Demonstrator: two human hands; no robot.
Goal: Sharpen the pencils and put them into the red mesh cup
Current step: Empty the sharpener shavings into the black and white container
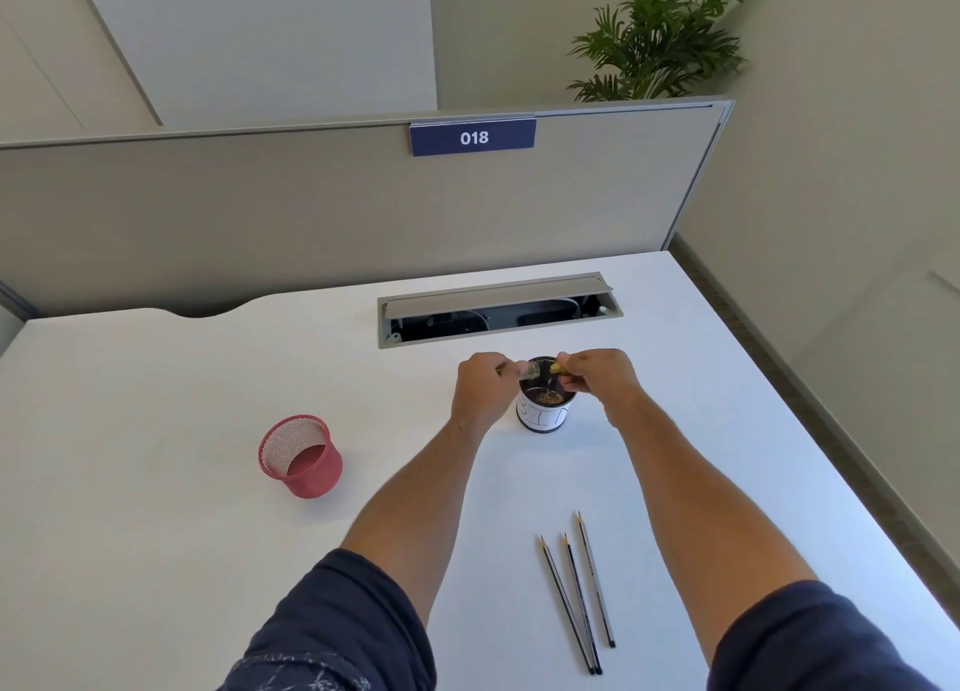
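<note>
Pencils [576, 592], three of them, lie on the counter [156, 534] nearest the person, well short of the waste cup [543, 404]. Above that cup, the left hand [483, 386] and right hand [597, 376] have fingers closed on a pencil and sharpener [535, 369], though which holds which is unclear. Sharpening looks underway; next, that pencil must go left of the waste cup into the red mesh cup [300, 455].

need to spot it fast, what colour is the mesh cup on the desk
Red, a mesh cup, clearest in the head view.
</note>
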